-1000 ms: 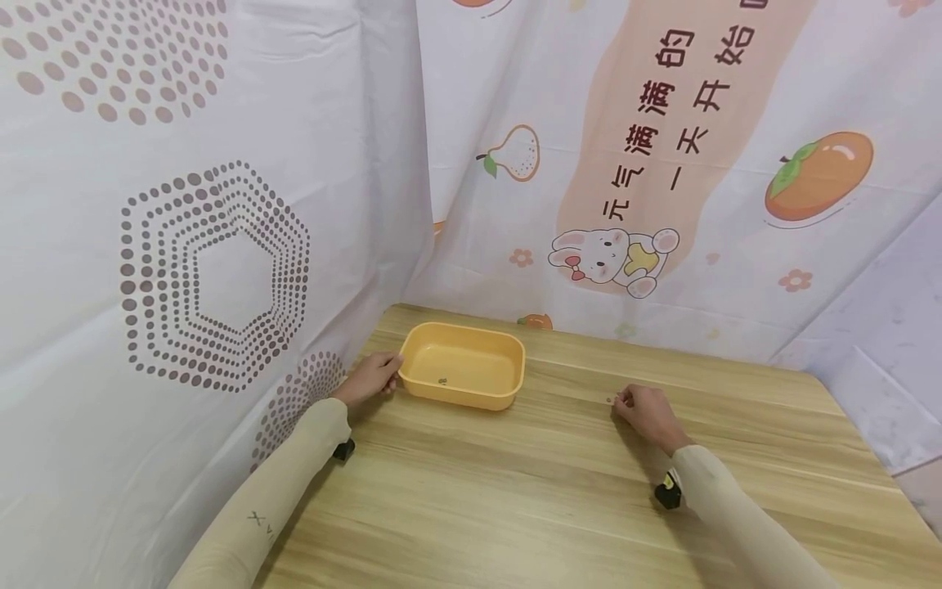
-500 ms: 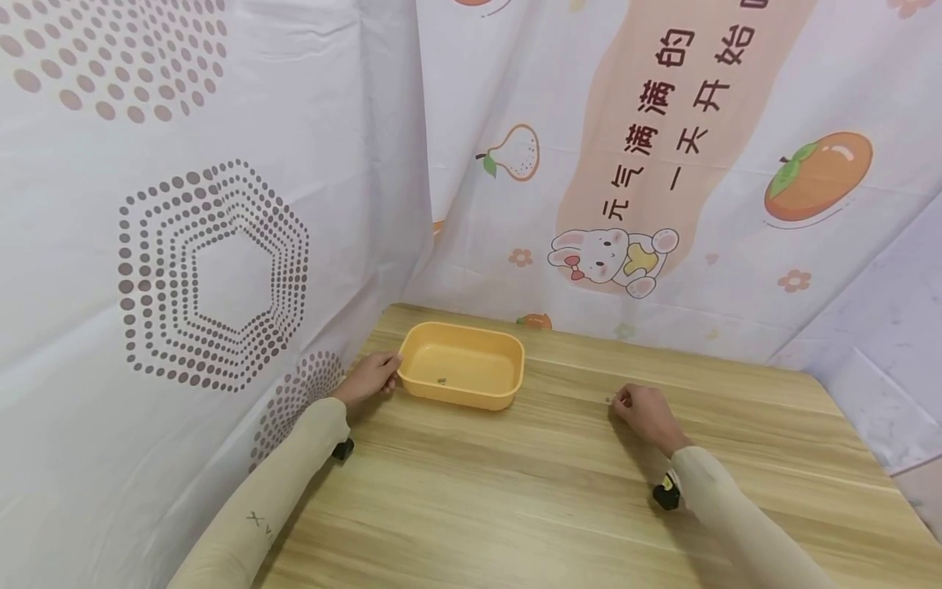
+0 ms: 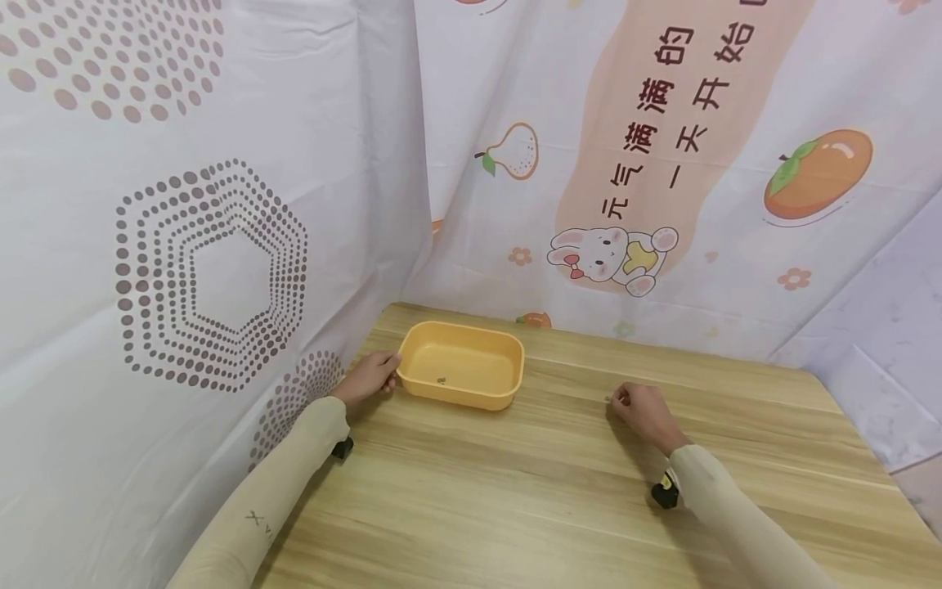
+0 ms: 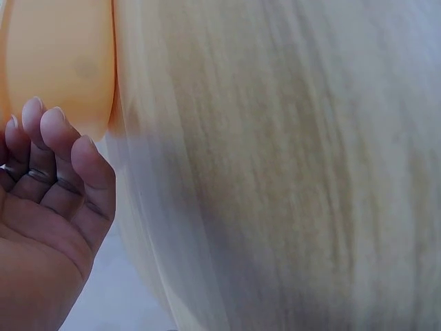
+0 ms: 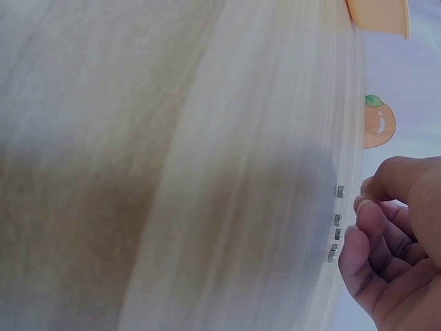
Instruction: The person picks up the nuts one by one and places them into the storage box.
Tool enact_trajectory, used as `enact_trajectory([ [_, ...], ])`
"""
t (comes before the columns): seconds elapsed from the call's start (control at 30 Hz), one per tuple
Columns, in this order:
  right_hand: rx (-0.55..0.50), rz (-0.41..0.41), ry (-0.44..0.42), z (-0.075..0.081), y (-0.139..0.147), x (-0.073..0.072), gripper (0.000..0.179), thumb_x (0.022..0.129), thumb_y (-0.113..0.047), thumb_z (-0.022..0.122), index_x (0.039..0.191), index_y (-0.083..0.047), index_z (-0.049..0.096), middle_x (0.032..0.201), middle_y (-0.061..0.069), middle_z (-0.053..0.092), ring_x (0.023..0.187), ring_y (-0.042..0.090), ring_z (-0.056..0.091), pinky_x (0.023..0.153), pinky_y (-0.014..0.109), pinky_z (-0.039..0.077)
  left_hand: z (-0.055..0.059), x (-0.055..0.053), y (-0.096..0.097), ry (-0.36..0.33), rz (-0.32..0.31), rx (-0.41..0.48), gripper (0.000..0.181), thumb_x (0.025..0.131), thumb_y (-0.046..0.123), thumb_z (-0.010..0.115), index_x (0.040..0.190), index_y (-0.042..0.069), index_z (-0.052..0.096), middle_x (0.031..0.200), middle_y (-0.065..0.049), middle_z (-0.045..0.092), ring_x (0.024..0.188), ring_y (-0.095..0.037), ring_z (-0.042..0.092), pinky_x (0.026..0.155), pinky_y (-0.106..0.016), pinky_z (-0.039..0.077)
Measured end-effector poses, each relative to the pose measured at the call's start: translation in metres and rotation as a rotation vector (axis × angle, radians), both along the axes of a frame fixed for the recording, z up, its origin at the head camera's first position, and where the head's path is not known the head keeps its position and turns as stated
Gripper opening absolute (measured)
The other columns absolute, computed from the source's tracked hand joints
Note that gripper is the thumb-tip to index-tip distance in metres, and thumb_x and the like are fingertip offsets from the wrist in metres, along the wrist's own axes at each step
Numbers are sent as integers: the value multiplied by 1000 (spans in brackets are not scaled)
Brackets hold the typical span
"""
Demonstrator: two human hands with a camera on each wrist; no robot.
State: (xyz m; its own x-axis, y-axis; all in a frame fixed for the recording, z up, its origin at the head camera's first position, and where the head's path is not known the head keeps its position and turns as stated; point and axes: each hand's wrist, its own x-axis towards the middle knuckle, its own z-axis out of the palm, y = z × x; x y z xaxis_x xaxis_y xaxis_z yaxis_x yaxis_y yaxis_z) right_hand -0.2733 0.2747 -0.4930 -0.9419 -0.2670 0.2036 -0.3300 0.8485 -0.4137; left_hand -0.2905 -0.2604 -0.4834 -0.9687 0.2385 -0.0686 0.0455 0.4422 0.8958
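Observation:
My left hand (image 3: 371,376) grips the left end of a yellow plastic basin (image 3: 430,393), its fingers at the rim. From the left wrist, the curled fingers of the left hand (image 4: 52,207) show beside the basin wall (image 4: 69,62); the thumb is hidden. A small dark metal piece (image 3: 441,380) lies inside the basin. My right hand (image 3: 646,411) is low over the table, thumb and index fingertips close together. Beside the right hand (image 5: 400,241), in its wrist view, several small metal nuts (image 5: 337,220) stand in a row. I cannot tell whether a nut is between the fingertips.
The wood-grain table (image 3: 500,483) meets a white printed cloth (image 3: 471,270) at the back and a dotted white cloth (image 3: 235,278) on the left. Small black devices sit under both wrists, one of them the right wrist device (image 3: 666,493).
My right hand has edged slightly left, and its fingertips now cover one of the small bits seen beside them before. The left hand and basin keep their places.

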Motion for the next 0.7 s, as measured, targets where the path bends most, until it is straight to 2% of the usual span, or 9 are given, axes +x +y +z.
enact_trajectory([
  [0.17,0,2,11,1,-1,0,12,96,-5,61,91,-2,71,83,7,71,72,18,63,61,33,50,0,0,-1,-8,-4,5,34,115,26,38,99,1,56,79,-6,56,66,-15,52,57,-25,48],
  [0.3,1,0,13,1,-2,0,12,96,-5,61,91,-2,71,83,8,71,72,18,63,62,34,50,-2,-1,-2,5,-11,5,35,115,26,38,99,0,57,80,-8,57,66,-15,52,56,-26,49],
  [0.7,-14,2,18,3,-7,0,12,96,-5,61,91,-3,71,82,6,71,72,16,61,65,34,50,1,-2,0,29,-6,-17,36,114,25,39,95,2,58,76,-8,58,63,-15,53,56,-26,49],
])
